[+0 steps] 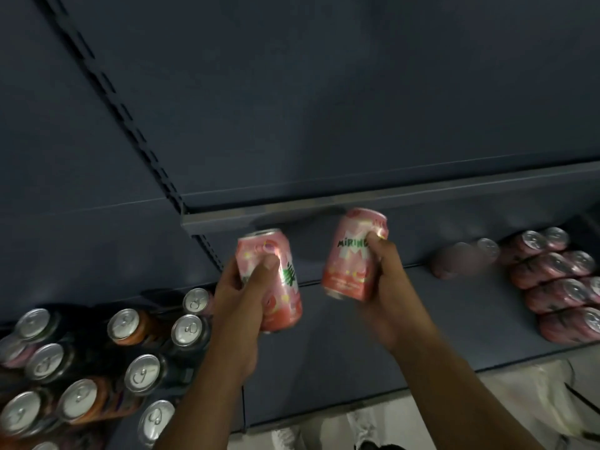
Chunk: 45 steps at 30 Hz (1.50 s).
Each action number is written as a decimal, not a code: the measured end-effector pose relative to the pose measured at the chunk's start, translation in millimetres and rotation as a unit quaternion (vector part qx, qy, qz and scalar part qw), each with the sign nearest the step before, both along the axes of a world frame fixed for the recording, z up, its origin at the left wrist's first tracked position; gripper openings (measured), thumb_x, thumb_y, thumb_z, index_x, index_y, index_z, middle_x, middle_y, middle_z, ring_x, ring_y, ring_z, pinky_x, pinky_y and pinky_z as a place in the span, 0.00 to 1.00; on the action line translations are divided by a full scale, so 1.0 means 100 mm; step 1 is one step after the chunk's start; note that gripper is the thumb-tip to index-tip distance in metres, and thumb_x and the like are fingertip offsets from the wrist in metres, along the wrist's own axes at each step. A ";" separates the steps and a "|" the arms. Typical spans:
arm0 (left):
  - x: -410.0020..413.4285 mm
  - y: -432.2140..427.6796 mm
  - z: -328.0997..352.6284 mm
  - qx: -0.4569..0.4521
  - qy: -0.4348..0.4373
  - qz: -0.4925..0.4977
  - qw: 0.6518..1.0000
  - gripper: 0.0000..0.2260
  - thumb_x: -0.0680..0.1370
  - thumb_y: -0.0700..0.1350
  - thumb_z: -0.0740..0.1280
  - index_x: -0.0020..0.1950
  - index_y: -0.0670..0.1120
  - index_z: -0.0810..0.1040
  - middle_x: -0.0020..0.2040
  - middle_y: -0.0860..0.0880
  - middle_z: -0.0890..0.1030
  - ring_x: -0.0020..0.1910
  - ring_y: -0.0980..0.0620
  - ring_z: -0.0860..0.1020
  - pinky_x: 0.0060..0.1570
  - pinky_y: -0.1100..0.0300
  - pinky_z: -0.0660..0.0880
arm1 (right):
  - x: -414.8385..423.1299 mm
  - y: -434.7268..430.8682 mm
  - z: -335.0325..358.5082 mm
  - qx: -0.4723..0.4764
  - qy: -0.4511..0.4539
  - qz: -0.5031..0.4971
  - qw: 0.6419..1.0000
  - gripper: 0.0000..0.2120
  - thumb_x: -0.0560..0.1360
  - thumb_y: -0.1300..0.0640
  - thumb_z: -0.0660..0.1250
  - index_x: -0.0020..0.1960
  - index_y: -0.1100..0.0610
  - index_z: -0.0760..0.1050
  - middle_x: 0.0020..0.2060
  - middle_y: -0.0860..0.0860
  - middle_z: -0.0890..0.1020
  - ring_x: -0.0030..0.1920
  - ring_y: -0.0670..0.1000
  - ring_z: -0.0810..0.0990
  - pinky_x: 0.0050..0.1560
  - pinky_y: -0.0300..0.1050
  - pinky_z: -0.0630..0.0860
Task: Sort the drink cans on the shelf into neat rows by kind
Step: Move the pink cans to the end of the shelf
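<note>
My left hand (242, 297) grips a pink Mirinda can (271, 274), held upright and slightly tilted above the shelf. My right hand (389, 287) grips a second pink Mirinda can (352, 254), tilted with its top away from me. Both cans hang in the air over the dark blue shelf (406, 345), a little apart from each other. At the right end of the shelf stand rows of pink cans (558, 287) of the same kind. On the left sits a mixed cluster of cans (97, 362), dark, orange and pink ones, seen from above by their silver tops.
The shelf above has a grey front edge (324, 204) just behind the held cans. A slotted upright (136, 131) runs diagonally along the back panel. One blurred pink can (454, 259) stands alone left of the pink rows. Pale floor (503, 401) shows below the shelf front.
</note>
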State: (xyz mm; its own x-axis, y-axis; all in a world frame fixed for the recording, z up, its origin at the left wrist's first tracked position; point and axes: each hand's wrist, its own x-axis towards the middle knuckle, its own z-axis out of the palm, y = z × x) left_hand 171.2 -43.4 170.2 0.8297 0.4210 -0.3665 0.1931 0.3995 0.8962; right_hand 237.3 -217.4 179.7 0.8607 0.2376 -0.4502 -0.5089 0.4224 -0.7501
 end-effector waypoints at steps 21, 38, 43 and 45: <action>0.13 -2.10 0.97 -0.095 -0.038 -0.133 0.986 0.20 0.72 0.59 0.67 0.55 0.47 0.82 0.44 0.46 0.85 0.42 0.49 0.83 0.46 0.52 0.79 | -0.08 -2.15 0.68 0.028 -0.034 -0.021 0.999 0.25 0.81 0.40 0.58 0.63 0.58 0.79 0.49 0.58 0.84 0.47 0.57 0.84 0.51 0.52 0.79; 0.32 -3.54 0.81 -0.073 0.031 -0.233 0.969 0.17 0.76 0.59 0.64 0.56 0.49 0.80 0.42 0.50 0.86 0.39 0.52 0.84 0.49 0.51 0.80 | -0.12 -3.65 0.35 0.110 0.052 -0.027 0.992 0.31 0.80 0.36 0.57 0.67 0.60 0.77 0.52 0.57 0.84 0.43 0.55 0.83 0.46 0.53 0.79; 0.60 -3.59 0.58 -0.077 0.049 -0.243 0.966 0.23 0.72 0.60 0.67 0.62 0.48 0.79 0.45 0.49 0.86 0.43 0.50 0.83 0.49 0.51 0.79 | 0.04 -3.72 0.26 0.085 0.051 -0.046 0.994 0.28 0.77 0.35 0.60 0.59 0.57 0.81 0.48 0.55 0.86 0.43 0.52 0.85 0.52 0.53 0.78; 0.76 -3.58 0.46 -0.079 0.062 -0.244 0.965 0.25 0.72 0.61 0.66 0.63 0.48 0.79 0.47 0.49 0.86 0.44 0.50 0.83 0.47 0.53 0.80 | 0.17 -3.72 0.24 0.050 0.065 -0.060 0.995 0.26 0.80 0.36 0.59 0.58 0.57 0.81 0.47 0.56 0.86 0.46 0.55 0.85 0.53 0.55 0.80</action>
